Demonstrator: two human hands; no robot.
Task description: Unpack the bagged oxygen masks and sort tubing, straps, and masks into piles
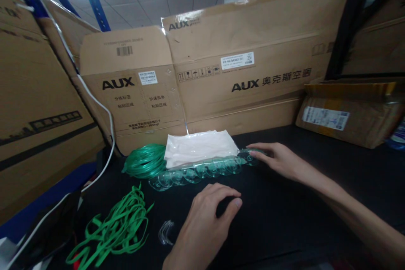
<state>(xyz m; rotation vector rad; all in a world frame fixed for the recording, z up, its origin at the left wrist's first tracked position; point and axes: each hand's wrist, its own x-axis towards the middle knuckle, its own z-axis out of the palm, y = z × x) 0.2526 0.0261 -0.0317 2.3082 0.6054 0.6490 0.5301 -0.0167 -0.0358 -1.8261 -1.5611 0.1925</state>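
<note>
Several clear-green mask-like pcs [202, 171] set in a row on table [268, 219], R hand [278, 158] pinching end one, L hand [210, 209] empty w/ thumb & index apart; tubing coil [145, 161], green straps [117, 228] prob. not yet used.

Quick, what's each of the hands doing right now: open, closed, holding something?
Left hand: loosely open, nothing visible in it.
Right hand: closed on the rightmost clear green mask.
</note>
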